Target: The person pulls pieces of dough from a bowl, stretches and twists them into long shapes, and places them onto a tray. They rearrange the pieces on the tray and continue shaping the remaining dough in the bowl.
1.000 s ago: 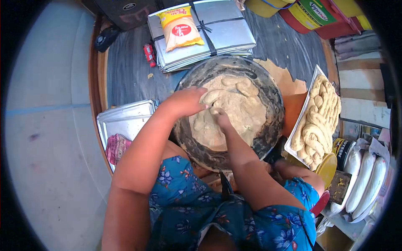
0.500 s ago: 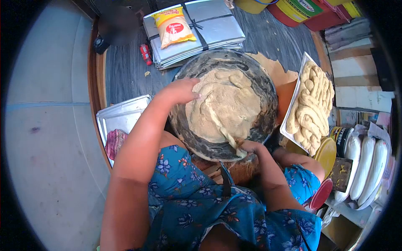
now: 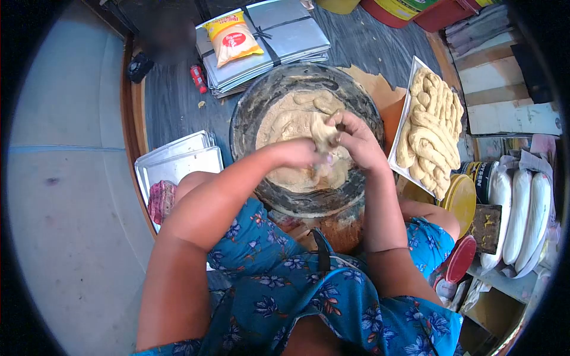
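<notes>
A wide dark round basin [image 3: 242, 121] sits in front of me, with pale crumb-like powder [image 3: 279, 127] spread over its bottom. Above the powder, a soft strip of dough [image 3: 320, 132] hangs between my hands. My right hand [image 3: 362, 145] pinches its upper part between thumb and fingers. At the dough's lower end, my left hand [image 3: 297, 154] is closed on it, its fingertips somewhat smeared by motion. More dough [image 3: 326, 104] lies on the powder at the far side of the basin.
A tray of twisted dough strips [image 3: 436, 118] stands right of the basin. Behind are stacked metal trays [image 3: 291, 35] with a yellow-and-clear bag [image 3: 233, 38] on top. Other metal trays [image 3: 178, 151] and a pink cloth bundle [image 3: 161, 202] lie left. Yellow lids [image 3: 460, 199] are at right.
My right hand has risen from the basin's near rim to its middle, bringing the dough strip up. My left hand has moved from the left rim inward to meet it.
</notes>
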